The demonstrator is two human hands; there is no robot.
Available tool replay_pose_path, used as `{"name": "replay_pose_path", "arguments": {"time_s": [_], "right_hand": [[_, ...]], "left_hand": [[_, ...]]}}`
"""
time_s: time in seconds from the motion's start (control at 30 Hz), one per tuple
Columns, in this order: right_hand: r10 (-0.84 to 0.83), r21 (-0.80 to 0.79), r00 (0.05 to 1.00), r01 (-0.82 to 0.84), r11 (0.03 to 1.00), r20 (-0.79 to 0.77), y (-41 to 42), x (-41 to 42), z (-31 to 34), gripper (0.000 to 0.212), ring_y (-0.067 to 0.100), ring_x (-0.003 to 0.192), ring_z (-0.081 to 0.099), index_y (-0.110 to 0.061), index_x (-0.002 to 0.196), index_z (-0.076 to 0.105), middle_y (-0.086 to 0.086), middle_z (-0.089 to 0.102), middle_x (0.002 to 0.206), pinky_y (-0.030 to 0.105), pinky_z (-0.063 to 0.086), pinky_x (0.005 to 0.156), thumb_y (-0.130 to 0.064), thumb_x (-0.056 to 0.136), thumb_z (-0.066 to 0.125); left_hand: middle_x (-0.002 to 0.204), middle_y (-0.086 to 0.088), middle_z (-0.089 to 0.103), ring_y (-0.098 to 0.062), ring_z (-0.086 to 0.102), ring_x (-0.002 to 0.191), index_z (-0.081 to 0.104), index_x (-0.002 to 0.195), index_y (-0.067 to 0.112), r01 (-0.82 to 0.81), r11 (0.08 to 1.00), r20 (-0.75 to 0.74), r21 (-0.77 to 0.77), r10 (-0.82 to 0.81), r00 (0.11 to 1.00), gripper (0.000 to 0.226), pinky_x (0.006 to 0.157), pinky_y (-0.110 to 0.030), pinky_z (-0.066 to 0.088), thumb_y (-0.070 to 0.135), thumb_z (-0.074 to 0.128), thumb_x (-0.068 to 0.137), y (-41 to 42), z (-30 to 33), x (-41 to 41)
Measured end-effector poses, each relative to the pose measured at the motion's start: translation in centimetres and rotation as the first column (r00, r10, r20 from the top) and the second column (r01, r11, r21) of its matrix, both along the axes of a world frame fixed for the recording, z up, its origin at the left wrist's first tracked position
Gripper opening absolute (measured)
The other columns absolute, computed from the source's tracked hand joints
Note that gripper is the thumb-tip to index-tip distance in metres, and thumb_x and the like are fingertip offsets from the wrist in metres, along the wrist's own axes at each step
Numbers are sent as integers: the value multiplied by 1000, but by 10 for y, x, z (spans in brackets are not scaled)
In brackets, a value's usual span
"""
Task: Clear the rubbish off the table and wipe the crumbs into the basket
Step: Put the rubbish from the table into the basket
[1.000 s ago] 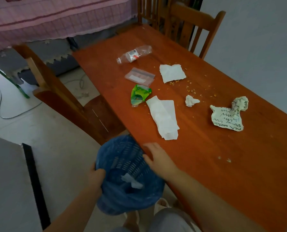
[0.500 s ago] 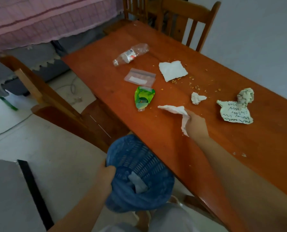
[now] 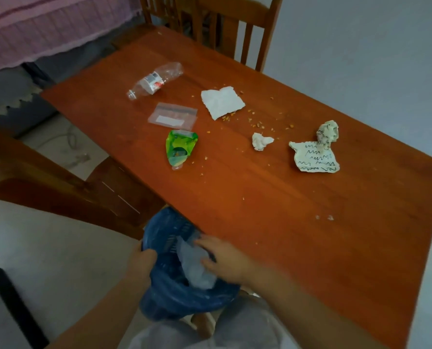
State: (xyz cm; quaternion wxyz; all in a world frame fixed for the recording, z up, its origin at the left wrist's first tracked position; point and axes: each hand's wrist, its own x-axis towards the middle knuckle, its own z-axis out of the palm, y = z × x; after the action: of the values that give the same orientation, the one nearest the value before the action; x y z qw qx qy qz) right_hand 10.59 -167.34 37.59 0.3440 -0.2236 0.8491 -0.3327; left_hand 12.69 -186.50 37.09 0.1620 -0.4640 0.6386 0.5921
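Fingers [image 3: 204,241] over basket [image 3: 174,295]; chair [image 3: 58,187] crowds its left.

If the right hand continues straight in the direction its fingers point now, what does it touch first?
Probably the white tissue inside the blue basket. The right hand points left over the rim, fingers at the tissue. Depth is unclear; beyond lies the basket's far wall.

the basket [image 3: 164,293] has its far rim tucked under the tabletop [image 3: 272,210] edge. the right hand [image 3: 225,260] is motion-blurred, so its grip on the tissue [image 3: 194,268] is unclear.
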Motion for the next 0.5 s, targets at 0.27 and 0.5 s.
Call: {"name": "replay_pose_path", "arguments": {"time_s": [0.27,0.5], "right_hand": [[-478,231,726,640,733,-495,167,-165,17,64,31,137,28,-13,142,25,14,27,150,47,32,109,-32,89,54],[-362,420,768,607,675,-528,204,-184,-24,46,40,123,41,-16,135,37,16,46,135,56,38,99,-10,90,40]], "left_hand": [[95,-20,61,-35,57,82,55,117,6,-89,996,-34,-31,88,996,47,70,-41,52,-18,34,83,28,-4,-13],[113,-25,60,-41,59,97,49,129,5,-133,989,-25,-68,131,991,55,83,-53,52,-14,35,80,40,-8,-7]]}}
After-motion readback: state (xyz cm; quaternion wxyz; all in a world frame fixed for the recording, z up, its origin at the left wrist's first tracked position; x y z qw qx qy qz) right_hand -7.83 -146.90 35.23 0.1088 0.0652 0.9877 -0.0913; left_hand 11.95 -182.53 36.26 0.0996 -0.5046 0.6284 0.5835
